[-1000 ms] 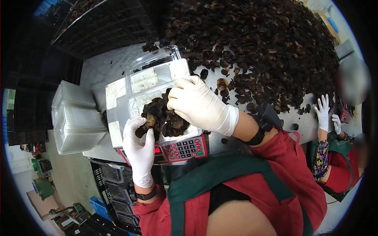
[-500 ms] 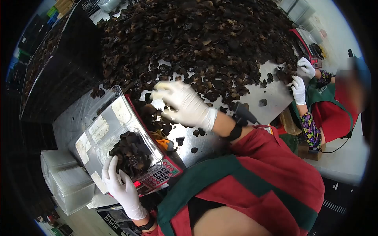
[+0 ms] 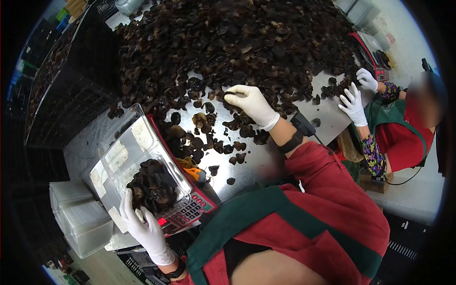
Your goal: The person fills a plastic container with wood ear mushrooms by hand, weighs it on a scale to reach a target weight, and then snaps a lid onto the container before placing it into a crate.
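Note:
My left hand (image 3: 146, 233), in a white glove, rests at the near edge of a heap of dark wood ear mushrooms (image 3: 154, 185) in a clear plastic tray on a scale (image 3: 113, 159). Its fingers are apart and touch the heap's edge. Over the front of the big mushroom pile (image 3: 237, 42) is my right hand (image 3: 255, 105), also gloved. Thumb and fingertips pinch together on a small dark wood ear mushroom (image 3: 229, 93), partly hidden by the fingers. Loose mushrooms (image 3: 204, 121) lie on the metal table (image 3: 232, 183) between the hands.
Stacked clear plastic boxes (image 3: 80, 221) stand at the lower left. A black crate (image 3: 76, 80) rises at the left. An orange-handled tool (image 3: 192, 173) lies beside the scale's keypad (image 3: 192, 209). At the right, a co-worker's gloved hands (image 3: 354, 104) are near mushrooms and a second scale (image 3: 368, 52).
My right hand has moved right and slightly up, from over the scattered mushrooms to the pile's edge, and its fingers have closed. My left hand has shifted slightly left beside the heap.

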Tool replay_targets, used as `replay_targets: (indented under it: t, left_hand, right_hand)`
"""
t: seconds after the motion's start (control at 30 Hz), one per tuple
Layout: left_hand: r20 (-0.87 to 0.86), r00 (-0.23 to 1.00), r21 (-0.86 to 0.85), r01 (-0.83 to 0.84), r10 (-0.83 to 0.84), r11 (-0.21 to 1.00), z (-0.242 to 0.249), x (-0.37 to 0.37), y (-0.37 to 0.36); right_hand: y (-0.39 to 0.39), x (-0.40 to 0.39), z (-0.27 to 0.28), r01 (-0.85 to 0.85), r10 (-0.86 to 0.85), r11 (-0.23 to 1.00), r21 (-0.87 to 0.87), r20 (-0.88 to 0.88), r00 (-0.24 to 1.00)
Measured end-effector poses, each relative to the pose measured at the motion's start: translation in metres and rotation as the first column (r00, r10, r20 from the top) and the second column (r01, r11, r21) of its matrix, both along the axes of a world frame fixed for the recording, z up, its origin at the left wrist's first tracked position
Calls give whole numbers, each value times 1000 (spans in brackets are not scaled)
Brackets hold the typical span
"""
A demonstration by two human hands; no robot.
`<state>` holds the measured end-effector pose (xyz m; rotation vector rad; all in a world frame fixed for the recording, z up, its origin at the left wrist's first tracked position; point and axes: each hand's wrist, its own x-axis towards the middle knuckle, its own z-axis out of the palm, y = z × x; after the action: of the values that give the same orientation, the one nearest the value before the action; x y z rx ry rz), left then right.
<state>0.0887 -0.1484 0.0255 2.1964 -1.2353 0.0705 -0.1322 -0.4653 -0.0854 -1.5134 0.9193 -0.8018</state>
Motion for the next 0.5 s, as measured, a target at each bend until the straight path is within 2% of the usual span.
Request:
replay_targets:
  t: [0.03, 0.07, 0.1, 0.17, 0.23, 0.33, 0.43, 0.47, 0.5]
  left_hand:
    - [-2, 1000, -4, 5, -5, 1000, 0, 0, 0]
    - [27, 1000, 0, 8, -8, 1000, 0, 1, 0]
    - [57, 998, 4, 11, -11, 1000, 0, 1, 0]
    - [39, 999, 1, 5, -5, 1000, 0, 0, 0]
    - [22, 1000, 3, -8, 8, 1000, 1, -1, 0]
    - [-32, 999, -4, -11, 11, 1000, 2, -2, 2]
    - [-73, 997, -36, -35, 32, 999, 1, -1, 5]
    - [-46, 999, -34, -24, 22, 999, 1, 1, 6]
    - [-15, 1000, -27, -26, 25, 999, 2, 2, 9]
  right_hand:
    - [-2, -1, 10, -3, -21, 966, 258, 89, 996]
    - [-6, -2, 6, -12, -36, 942, 336, 137, 990]
    - [-5, -3, 13, -6, -41, 944, 330, 135, 990]
    - [1, -3, 31, -223, -124, 710, 668, 430, 894]
    - [-2, -2, 15, -273, -134, 665, 695, 471, 872]
    - [0, 4, 8, -488, -122, 536, 689, 636, 762]
    - [11, 21, 41, -471, -69, 530, 705, 589, 805]
    - [13, 25, 44, -540, -24, 490, 684, 630, 776]
    - [12, 37, 33, -536, 28, 538, 651, 622, 783]
